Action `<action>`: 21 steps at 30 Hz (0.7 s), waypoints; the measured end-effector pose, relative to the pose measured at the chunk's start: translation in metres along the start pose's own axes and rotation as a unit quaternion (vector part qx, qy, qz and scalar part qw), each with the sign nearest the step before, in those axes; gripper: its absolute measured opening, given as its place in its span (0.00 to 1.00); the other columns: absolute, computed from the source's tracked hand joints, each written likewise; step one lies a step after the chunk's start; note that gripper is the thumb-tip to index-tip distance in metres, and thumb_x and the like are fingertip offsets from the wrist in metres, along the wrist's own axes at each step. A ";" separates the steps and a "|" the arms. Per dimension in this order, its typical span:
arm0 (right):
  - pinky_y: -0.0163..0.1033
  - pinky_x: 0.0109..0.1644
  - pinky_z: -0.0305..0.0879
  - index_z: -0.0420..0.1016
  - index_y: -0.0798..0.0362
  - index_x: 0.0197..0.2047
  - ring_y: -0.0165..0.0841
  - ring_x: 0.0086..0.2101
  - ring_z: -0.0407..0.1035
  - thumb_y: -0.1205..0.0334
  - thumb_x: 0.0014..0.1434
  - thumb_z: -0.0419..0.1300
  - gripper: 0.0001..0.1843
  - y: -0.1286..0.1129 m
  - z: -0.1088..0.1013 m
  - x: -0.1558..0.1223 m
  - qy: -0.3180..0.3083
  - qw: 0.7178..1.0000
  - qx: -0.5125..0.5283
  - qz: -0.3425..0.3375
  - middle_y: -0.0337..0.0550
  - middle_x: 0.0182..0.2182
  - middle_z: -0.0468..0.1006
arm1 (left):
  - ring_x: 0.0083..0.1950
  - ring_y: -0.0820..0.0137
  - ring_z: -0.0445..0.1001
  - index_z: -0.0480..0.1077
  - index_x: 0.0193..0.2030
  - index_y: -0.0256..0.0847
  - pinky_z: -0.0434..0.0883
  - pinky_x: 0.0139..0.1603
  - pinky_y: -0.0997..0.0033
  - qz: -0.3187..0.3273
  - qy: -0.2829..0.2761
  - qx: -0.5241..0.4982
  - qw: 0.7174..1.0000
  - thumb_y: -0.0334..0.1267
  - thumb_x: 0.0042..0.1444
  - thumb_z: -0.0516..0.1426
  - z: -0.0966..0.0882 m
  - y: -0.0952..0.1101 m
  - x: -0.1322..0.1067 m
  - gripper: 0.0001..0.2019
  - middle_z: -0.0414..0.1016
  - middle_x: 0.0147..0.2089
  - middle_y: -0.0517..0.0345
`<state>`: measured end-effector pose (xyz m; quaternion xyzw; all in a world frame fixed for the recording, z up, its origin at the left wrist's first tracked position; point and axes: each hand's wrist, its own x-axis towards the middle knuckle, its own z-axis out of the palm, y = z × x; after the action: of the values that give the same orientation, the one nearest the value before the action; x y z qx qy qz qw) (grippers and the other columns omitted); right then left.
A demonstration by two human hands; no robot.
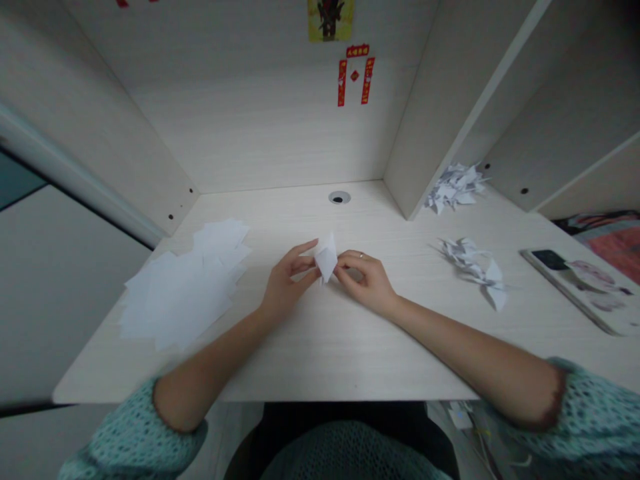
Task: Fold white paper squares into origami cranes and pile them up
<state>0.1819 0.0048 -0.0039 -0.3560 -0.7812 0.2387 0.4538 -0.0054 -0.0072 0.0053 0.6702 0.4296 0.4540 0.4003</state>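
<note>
On the right part of the table [385, 360] I see a phone [583, 297], lying with its back up; the cover carries a pinkish drawing. Behind the phone, at the right edge of my view, there is a cloth [613, 241] of red and grey colour. A pale upright board [435, 113] stands on the table. To the left of this board, near the back wall [260, 113], is a round cable hole [339, 198] with a dark opening. On the wall are red paper strips [342, 83], placed like a small door, with a red diamond [355, 75] between them. Above them is a yellow picture [331, 20], cut by the upper edge. Below the table, at right, are some cables [481, 447], not sharp.
</note>
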 end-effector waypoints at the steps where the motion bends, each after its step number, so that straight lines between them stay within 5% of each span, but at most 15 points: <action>1: 0.39 0.39 0.65 0.72 0.51 0.33 0.33 0.33 0.70 0.65 0.58 0.55 0.05 0.001 0.000 0.000 0.006 1.000 -0.005 0.007 0.41 0.29 0.75 | 0.44 0.66 0.78 0.64 0.58 0.41 0.74 0.49 0.63 -0.022 -0.001 -0.025 0.999 0.41 0.54 0.60 0.000 0.000 0.001 0.24 0.80 0.42 0.52; 5: 0.39 0.39 0.66 0.68 0.50 0.43 0.31 0.31 0.69 0.66 0.55 0.59 0.11 0.003 0.002 -0.001 0.041 0.999 0.018 0.028 0.41 0.34 0.75 | 0.37 0.68 0.78 0.67 0.54 0.40 0.74 0.38 0.72 -0.077 0.019 -0.090 0.993 0.39 0.50 0.62 0.002 0.003 0.002 0.23 0.80 0.37 0.54; 10: 0.41 0.43 0.67 0.68 0.48 0.53 0.34 0.39 0.68 0.64 0.57 0.60 0.20 0.002 0.003 0.001 0.045 0.996 0.063 -0.040 0.46 0.43 0.72 | 0.33 0.70 0.77 0.65 0.56 0.39 0.71 0.34 0.75 -0.112 0.019 -0.145 0.983 0.38 0.48 0.63 0.002 0.005 0.002 0.28 0.79 0.35 0.54; 14: 0.43 0.47 0.66 0.72 0.46 0.53 0.35 0.44 0.67 0.65 0.59 0.57 0.17 0.002 0.002 0.002 0.010 0.996 0.082 -0.044 0.47 0.44 0.72 | 0.32 0.71 0.77 0.64 0.57 0.40 0.71 0.33 0.76 -0.112 0.025 -0.158 0.981 0.38 0.47 0.64 0.002 0.006 0.001 0.29 0.79 0.36 0.53; 21: 0.43 0.46 0.66 0.75 0.46 0.50 0.33 0.38 0.70 0.62 0.58 0.60 0.16 0.006 0.002 0.001 -0.007 0.990 0.143 0.021 0.45 0.41 0.78 | 0.35 0.71 0.78 0.66 0.55 0.41 0.72 0.37 0.74 -0.092 0.033 -0.157 0.983 0.37 0.48 0.63 0.003 0.006 0.000 0.26 0.79 0.38 0.55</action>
<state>0.1814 0.0098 -0.0087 -0.3021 -0.7345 0.3595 0.4899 -0.0016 -0.0098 0.0097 0.5413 0.4260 0.4986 0.5262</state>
